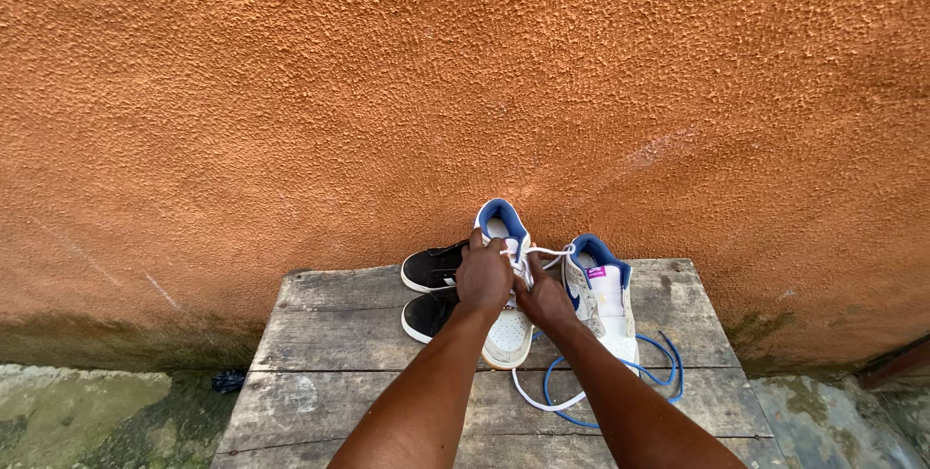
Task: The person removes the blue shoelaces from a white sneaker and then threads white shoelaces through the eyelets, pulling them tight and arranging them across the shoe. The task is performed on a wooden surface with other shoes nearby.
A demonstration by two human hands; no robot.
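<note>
White lace [539, 254] runs taut between both hands, right over the blue-and-white sneaker [506, 280] standing on the wooden bench [329, 353]. Left hand [482, 275] is clenched over the sneaker's tongue and upper, fingers curled down on it, pinching the lace near the collar. Right hand [544, 299] presses against the sneaker's near side, fingers closed on the same lace, which loops off toward the second sneaker. That second blue-and-white sneaker [603, 297] stands just beside the first, on its right, with a purple tag showing inside. Left of the held sneaker, touching it, lie two black shoes [433, 287] with white soles, side by side. Nearer the person, a blue lace [620, 372] curls loose on the boards, a white lace end among it. Behind the sneaker rises a rough orange wall [387, 91].
</note>
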